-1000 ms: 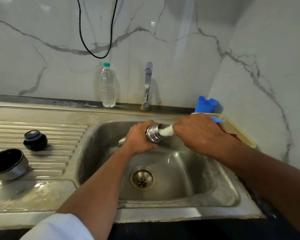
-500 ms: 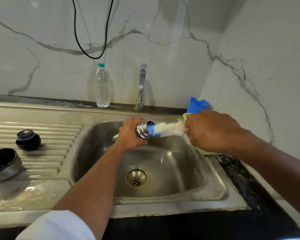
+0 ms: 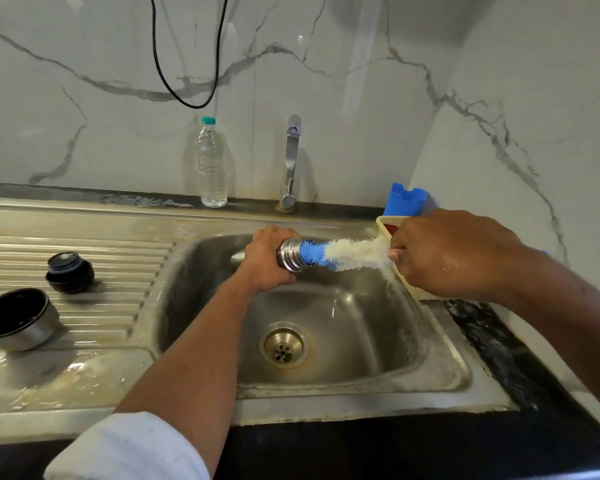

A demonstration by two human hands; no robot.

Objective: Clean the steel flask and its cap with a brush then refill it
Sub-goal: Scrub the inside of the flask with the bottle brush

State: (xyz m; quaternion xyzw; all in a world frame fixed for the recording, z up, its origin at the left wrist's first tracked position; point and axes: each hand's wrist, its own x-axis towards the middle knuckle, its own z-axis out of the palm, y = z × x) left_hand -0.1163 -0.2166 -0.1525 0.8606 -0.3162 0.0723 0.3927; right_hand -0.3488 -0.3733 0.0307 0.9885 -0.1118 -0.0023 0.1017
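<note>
Left hand is wrapped round the flask, held sideways over the sink; right hand grips the brush, blue tip in its mouth. Cap and cup sit on the drainboard

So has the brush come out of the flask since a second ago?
Yes, partly. Against the flask mouth, the brush has slid out to the right: blue and white bristles now show, with only the tip inside. The right hand pulls it.
</note>
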